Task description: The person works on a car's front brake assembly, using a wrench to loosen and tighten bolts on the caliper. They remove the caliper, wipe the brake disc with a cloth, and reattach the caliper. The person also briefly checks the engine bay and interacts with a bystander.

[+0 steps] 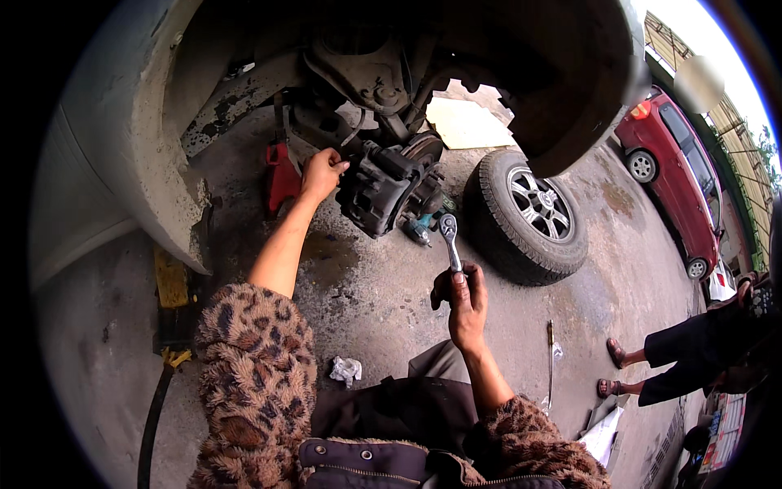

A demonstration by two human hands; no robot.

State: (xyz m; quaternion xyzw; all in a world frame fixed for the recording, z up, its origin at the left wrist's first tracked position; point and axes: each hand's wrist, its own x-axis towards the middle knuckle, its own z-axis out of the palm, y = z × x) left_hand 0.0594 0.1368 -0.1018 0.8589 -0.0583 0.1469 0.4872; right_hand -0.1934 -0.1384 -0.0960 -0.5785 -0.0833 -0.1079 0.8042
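My left hand [321,173] reaches up into the wheel arch and grips the back of the dark brake caliper assembly [381,186] on the bare hub. My right hand [463,300] holds a metal ratchet wrench [450,240] by its handle, head pointing up, just below and right of the caliper. Both sleeves are of spotted fuzzy fabric. The hub's far side is hidden behind the caliper.
A removed wheel [528,215] lies on the concrete to the right. A red jack stand [281,178] sits under the car, a yellow floor jack [172,289] at left. A long tool [551,359] and a rag [345,370] lie on the ground. Another person's sandalled feet [612,368] stand right, near a red car [681,176].
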